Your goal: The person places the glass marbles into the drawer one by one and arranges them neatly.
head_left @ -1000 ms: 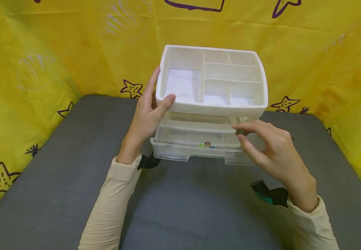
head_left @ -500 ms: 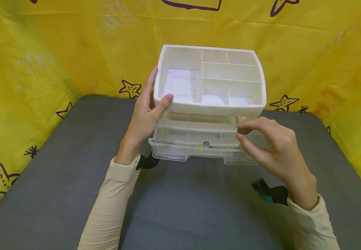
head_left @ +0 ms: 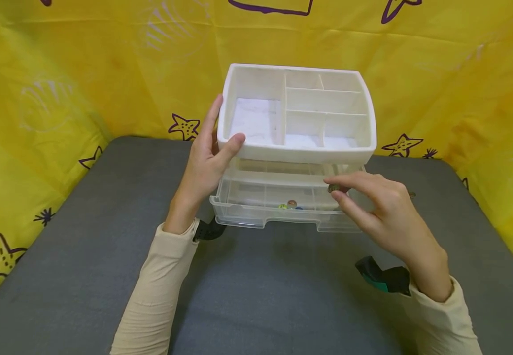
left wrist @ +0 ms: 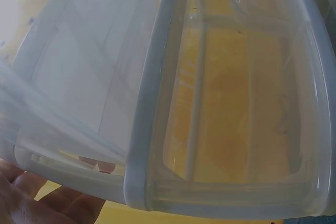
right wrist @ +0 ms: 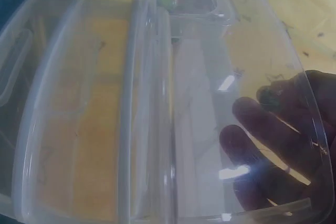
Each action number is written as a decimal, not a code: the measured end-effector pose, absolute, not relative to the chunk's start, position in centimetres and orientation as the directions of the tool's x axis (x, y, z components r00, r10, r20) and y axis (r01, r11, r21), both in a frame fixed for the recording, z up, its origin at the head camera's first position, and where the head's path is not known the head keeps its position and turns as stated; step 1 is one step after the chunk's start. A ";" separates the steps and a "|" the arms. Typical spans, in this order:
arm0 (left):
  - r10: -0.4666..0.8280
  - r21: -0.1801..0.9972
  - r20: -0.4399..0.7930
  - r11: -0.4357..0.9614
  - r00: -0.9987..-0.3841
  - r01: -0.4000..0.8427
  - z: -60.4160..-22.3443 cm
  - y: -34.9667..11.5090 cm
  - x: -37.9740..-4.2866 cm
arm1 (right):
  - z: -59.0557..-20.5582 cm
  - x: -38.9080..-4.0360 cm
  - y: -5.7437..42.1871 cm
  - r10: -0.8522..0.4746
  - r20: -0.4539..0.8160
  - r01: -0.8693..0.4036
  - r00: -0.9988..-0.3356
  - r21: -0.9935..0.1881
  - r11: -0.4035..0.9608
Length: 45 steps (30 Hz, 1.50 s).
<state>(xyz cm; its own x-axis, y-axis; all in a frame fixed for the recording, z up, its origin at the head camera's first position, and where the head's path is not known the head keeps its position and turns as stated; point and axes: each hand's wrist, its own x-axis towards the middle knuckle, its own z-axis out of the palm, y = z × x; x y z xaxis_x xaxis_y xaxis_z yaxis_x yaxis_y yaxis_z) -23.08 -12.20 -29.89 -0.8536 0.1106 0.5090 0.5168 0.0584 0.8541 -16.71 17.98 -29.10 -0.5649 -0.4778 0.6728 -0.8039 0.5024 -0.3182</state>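
Note:
A white plastic organizer (head_left: 314,155) with a divided top tray stands in the middle, its clear drawer (head_left: 244,215) pulled out toward me. My left hand (head_left: 205,162) grips the tray's left side, thumb over the front rim. Over the drawer's right part, my right hand (head_left: 387,212) pinches a small dark green marble (head_left: 333,188) between thumb and index finger. Several marbles lie together inside the drawer, among them a brown one (head_left: 292,203) and a yellow-green one (head_left: 282,206). Through clear plastic, the right wrist view shows the held marble (right wrist: 269,98) at the fingertips.
The organizer stands on a grey table (head_left: 256,296) near its back edge. A small round thing (head_left: 412,195) lies on the table to the right of the right hand. Yellow cloth (head_left: 127,64) with starfish drawings encloses the table at the back and sides.
My right hand has shifted slightly left over the drawer with the marble still pinched. The small round thing on the right shows again from behind it. The left hand keeps its grip.

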 end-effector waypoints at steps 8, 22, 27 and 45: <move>0.120 0.857 0.501 0.068 -0.857 0.511 -29.9 -12.1 -23.1 | -28.9 -16.4 17.9 -0.479 0.628 -0.776 -0.613 -0.364 0.515; 0.118 0.861 0.496 0.057 -0.860 0.505 -29.9 -12.2 -23.0 | -28.7 -16.2 17.9 -0.528 0.563 -0.769 -0.636 -0.405 0.495; 0.112 0.860 0.496 0.075 -0.861 0.505 -29.9 -12.3 -23.0 | -28.3 -16.4 18.0 -0.553 0.531 -0.766 -0.642 -0.413 0.492; 0.114 0.861 0.493 0.078 -0.862 0.503 -29.8 -12.4 -23.1 | -25.5 -19.1 17.0 -0.693 0.126 -0.655 -0.710 -0.479 0.584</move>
